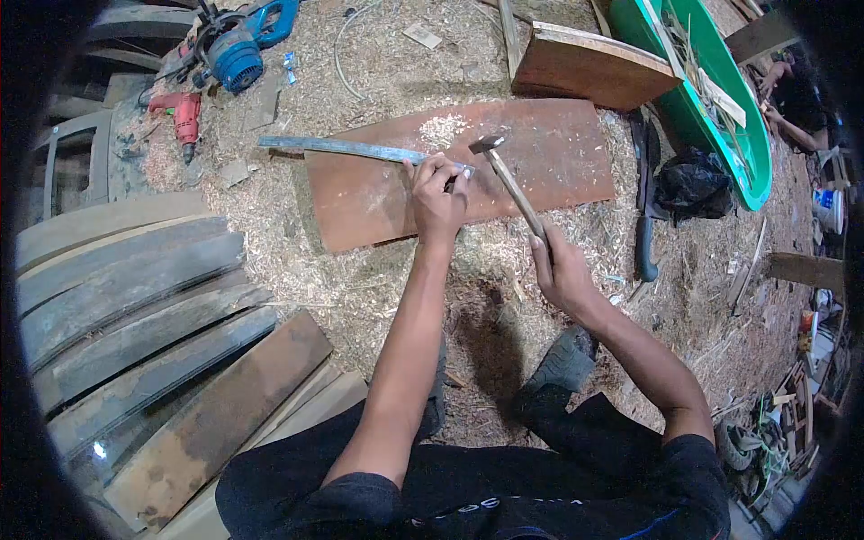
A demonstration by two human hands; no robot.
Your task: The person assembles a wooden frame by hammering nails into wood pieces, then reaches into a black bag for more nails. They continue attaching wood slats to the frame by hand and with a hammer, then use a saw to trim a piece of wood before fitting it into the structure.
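A broad reddish-brown board lies on the shavings in front of me. My left hand is closed around a long, flat grey-blue metal strip near its right end. That strip lies over the board and sticks out past its left edge. In my right hand I grip the wooden handle of a hammer. The hammer's metal head is over the board, just right of my left fingers and apart from them. A small heap of shavings sits on the board behind the strip.
Several stacked planks lie at left, below a red drill and blue power tool. At right are a thick board, green tub, black bag and blue-handled tool. Another person's arm shows far right.
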